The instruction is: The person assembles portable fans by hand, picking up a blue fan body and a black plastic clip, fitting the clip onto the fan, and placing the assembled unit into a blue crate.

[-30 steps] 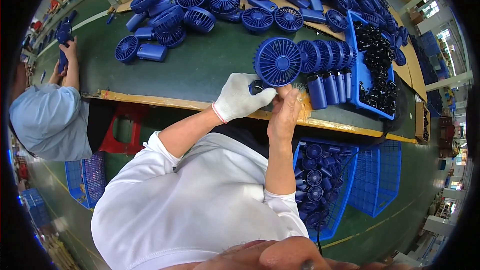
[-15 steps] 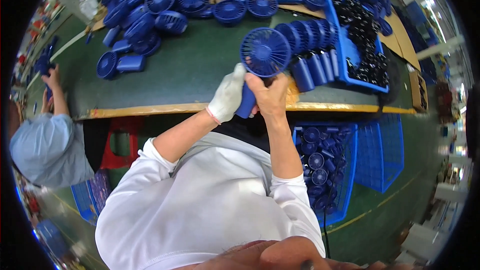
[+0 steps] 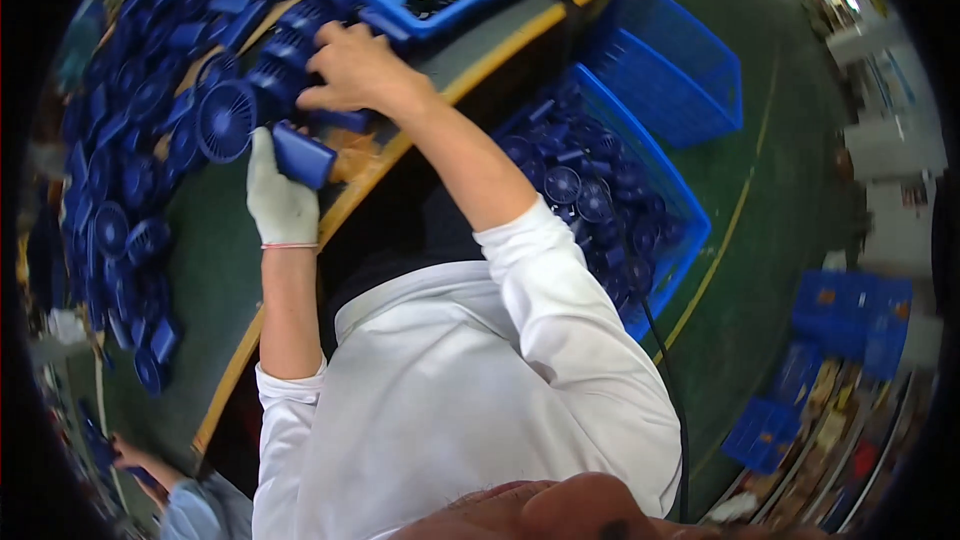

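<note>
My left hand [image 3: 283, 205], in a white glove, grips a blue handheld fan [image 3: 303, 156] by its handle at the bench edge. The round slatted head of that fan points away to the left. My bare right hand [image 3: 362, 70] is over the row of blue fans [image 3: 283, 43] standing beside the blue tray, with its fingers spread and nothing visible in them. Its fingertips are close to the row; whether they touch a fan is hard to tell. A small orange-yellow piece [image 3: 355, 153] lies on the bench just past the held fan's handle.
A blue tray [image 3: 430, 18] of small black parts stands at the far end. Many blue fans [image 3: 140, 180] are heaped along the left. Beside the bench are a blue crate [image 3: 690, 230] full of fans and another blue crate [image 3: 670, 70]. A co-worker's arm [image 3: 145, 455] shows lower left.
The view has turned to the right. My right hand has let go of the fan and moved over to the row by the tray. The fan stays in my left hand.
</note>
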### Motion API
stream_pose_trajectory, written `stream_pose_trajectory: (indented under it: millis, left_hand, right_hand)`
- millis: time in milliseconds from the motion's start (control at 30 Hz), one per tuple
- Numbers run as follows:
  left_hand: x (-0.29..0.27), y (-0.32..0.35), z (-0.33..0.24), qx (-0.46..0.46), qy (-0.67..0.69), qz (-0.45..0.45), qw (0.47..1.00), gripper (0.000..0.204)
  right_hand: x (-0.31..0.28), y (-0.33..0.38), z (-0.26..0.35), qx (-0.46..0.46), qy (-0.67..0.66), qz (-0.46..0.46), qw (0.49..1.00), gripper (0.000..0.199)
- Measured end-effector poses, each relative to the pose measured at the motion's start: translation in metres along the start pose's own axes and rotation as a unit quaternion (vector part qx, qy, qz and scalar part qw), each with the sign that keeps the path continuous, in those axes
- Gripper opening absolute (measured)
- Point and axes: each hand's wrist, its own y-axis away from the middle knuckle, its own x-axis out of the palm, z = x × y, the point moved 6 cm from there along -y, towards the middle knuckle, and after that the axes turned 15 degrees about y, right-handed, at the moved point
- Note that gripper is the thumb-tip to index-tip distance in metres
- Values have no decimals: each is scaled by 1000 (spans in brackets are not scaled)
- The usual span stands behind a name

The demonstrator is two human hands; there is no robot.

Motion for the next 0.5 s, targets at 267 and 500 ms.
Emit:
stream_pose_trajectory:
  millis: [267,500]
  left_hand:
    - [6,3,9,-15,-10,0,1000,26]
    - [-23,120,39,0,-114,49,992,35]
  right_hand:
    - [0,26,25,-46,27,5,999,37]
    - [-30,167,19,3,-83,-101,991,43]
